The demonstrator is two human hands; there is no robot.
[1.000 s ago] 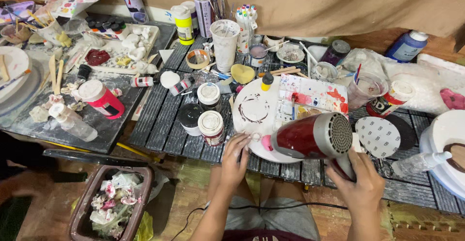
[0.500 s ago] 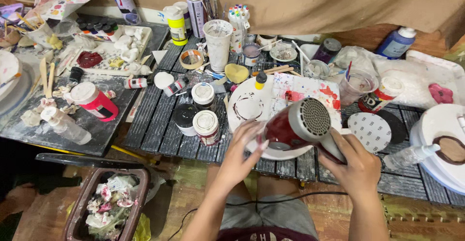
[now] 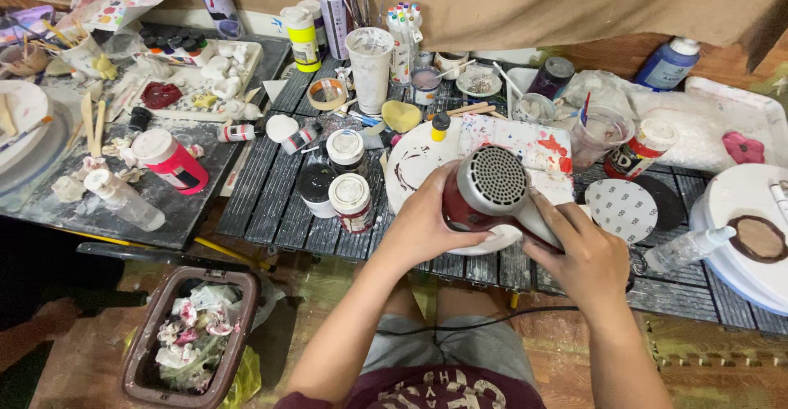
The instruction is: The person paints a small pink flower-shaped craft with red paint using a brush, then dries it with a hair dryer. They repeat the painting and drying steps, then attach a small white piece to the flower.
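We grip a red hair dryer (image 3: 488, 195) over the white plate (image 3: 410, 167): our right hand (image 3: 587, 253) has its fingers wrapped around the handle, our left hand (image 3: 423, 220) curls against the barrel. Just beyond lie a paint-smeared palette sheet (image 3: 533, 142), jars (image 3: 349, 199), and spray cans (image 3: 332, 15) farther back.

Hair dryer (image 3: 491, 191) hides the white plate's (image 3: 408, 172) middle

Dark red hair dryer (image 3: 484, 199) with silver mesh grille; white plate (image 3: 419, 163) smeared brown, perhaps paint; red-spattered palette (image 3: 525, 142).
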